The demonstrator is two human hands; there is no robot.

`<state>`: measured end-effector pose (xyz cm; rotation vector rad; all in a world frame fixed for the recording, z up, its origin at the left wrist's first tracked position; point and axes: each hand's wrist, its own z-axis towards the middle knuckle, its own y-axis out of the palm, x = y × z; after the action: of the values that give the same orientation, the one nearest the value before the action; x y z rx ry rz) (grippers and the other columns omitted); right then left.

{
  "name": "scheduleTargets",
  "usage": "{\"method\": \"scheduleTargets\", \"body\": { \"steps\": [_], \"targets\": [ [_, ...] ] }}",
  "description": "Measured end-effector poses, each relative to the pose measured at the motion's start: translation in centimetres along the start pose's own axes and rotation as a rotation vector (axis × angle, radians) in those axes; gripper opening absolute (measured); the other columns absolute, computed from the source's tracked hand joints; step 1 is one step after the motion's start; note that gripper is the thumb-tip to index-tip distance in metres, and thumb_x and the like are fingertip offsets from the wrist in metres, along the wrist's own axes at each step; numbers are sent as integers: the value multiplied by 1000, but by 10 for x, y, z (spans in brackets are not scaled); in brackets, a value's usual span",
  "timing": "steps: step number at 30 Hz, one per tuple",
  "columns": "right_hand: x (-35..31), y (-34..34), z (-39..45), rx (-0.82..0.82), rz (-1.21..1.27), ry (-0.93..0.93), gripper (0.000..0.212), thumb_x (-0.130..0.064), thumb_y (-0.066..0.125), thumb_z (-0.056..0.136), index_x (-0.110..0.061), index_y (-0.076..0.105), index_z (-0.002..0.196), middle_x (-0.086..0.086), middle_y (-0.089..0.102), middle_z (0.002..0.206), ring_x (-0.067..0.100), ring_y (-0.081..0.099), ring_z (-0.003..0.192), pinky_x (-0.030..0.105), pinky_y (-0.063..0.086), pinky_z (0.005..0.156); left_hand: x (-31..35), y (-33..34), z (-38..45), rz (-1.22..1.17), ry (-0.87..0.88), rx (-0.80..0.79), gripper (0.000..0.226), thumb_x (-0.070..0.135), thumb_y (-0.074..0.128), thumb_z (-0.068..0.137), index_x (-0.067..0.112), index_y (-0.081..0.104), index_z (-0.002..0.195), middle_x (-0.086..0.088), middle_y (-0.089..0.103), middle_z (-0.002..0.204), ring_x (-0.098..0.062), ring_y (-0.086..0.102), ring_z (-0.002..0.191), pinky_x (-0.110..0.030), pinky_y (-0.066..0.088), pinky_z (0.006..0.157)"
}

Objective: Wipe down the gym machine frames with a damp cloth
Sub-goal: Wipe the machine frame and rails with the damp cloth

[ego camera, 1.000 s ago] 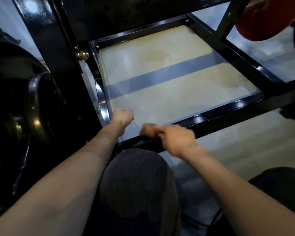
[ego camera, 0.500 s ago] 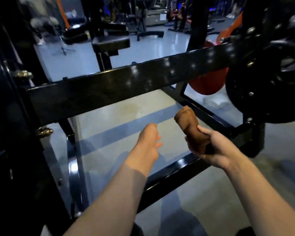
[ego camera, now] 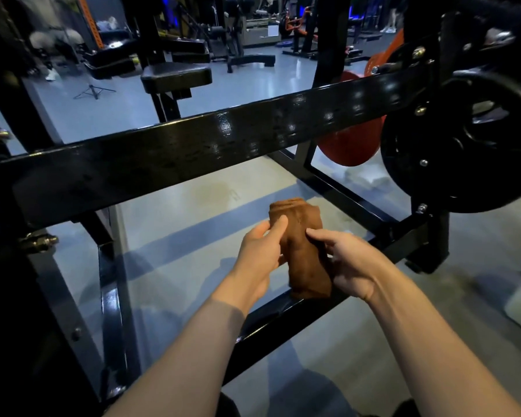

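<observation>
Frame crossbar glossy black metal; cloth matt brown fabric.

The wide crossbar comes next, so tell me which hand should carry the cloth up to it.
Probably right: the right hand wraps the brown cloth along its length; the left hand only pinches its upper edge. The crossbar lies above both.

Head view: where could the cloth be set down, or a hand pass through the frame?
Bare floor lies inside the base rails, reachable under the crossbar. Right side is crowded by the black plate and red plate. Both hands hold the cloth.
</observation>
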<state>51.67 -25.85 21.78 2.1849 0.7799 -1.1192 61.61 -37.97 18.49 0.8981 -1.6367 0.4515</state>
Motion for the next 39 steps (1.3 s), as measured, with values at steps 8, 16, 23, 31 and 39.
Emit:
{"method": "scheduleTargets", "body": {
  "steps": [8, 16, 23, 31, 39],
  "targets": [
    [-1, -7, -6, 40, -241, -261, 24, -38, 74, 94, -19, 74, 110, 2, 80, 97, 20, 78, 88, 36, 63, 74, 4, -9, 1, -108, -88, -94, 33, 43, 53, 105, 26, 55, 133, -4, 71, 125, -24, 70, 113, -49, 55, 101],
    [10, 9, -5, 186, -349, -487, 20, -38, 61, 103, -28, 78, 108, -8, 77, 96, 11, 72, 92, 29, 60, 79, -4, -18, 16, -197, -106, -58, 45, 42, 50, 105, 12, 56, 138, -10, 73, 123, -27, 70, 114, -49, 51, 106],
    [16, 17, -2, 427, -779, -783, 23, -42, 57, 104, -30, 72, 117, -10, 66, 108, 0, 58, 91, 13, 42, 72, -7, -21, 12, -222, -173, -108, 43, 39, 41, 109, 16, 46, 144, -11, 71, 127, -28, 69, 116, -52, 50, 107],
    [4, 30, -13, -72, -10, -337, 27, -30, 53, 107, -14, 71, 120, 14, 77, 111, 32, 74, 103, 47, 60, 90, 1, -33, 0, -233, -281, -123, 54, 61, 35, 104, 22, 68, 120, -16, 74, 111, -31, 69, 103, -47, 56, 89],
    [-11, 27, -10, -372, 465, -57, 59, -46, 72, 93, 0, 67, 130, 17, 71, 125, 24, 70, 113, 44, 54, 105, -15, -38, 2, -331, -596, -289, 107, 91, 25, 84, 7, 54, 144, -20, 66, 133, -41, 56, 131, -61, 34, 115]
  ]
}}
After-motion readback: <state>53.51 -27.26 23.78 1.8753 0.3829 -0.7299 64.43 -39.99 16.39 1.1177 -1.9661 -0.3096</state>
